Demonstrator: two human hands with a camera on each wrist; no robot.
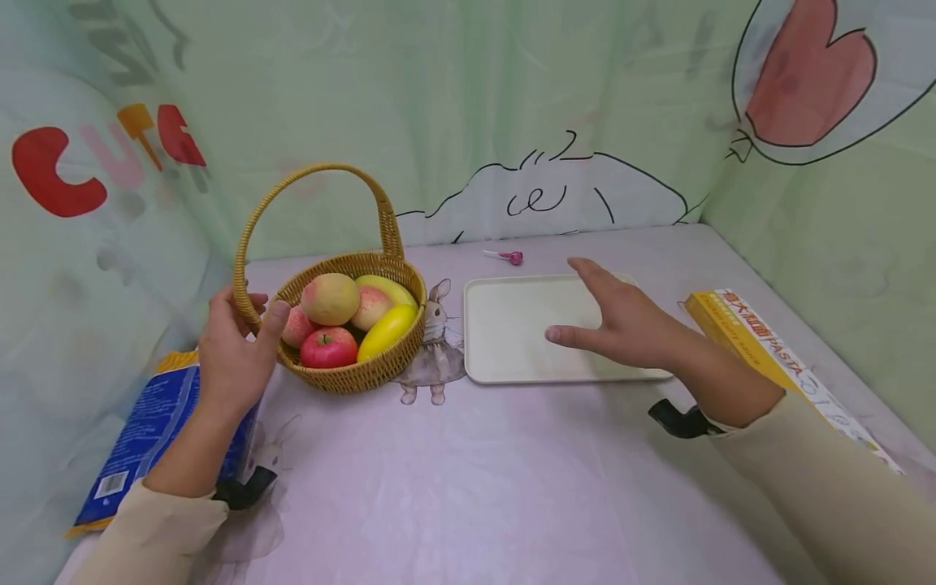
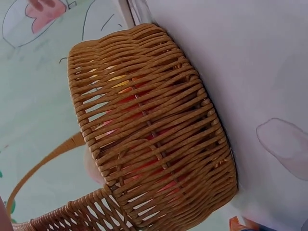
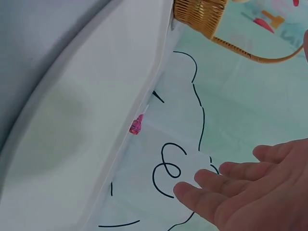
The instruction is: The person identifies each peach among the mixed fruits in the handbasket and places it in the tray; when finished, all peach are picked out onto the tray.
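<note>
A wicker basket (image 1: 344,378) with a tall handle (image 1: 252,219) stands at the left, its woven side (image 2: 149,130) filling much of the left wrist view. Inside lie peaches (image 1: 329,298), a red apple (image 1: 329,348), a yellow fruit (image 1: 391,329) and what looks like a banana (image 1: 387,287). My left hand (image 1: 237,357) grips the foot of the handle on the left, thumb in front and fingers partly hidden behind it. Over the cream tray (image 1: 504,325), my right hand (image 1: 625,325) hovers with fingers spread and holds nothing.
Behind the tray lies a pink lollipop (image 1: 515,257). A blue packet (image 1: 146,439) is partly under my left forearm. At the right, a yellow pasta box (image 1: 738,333) sits beside my right forearm. Printed curtains (image 1: 468,106) enclose the table.
</note>
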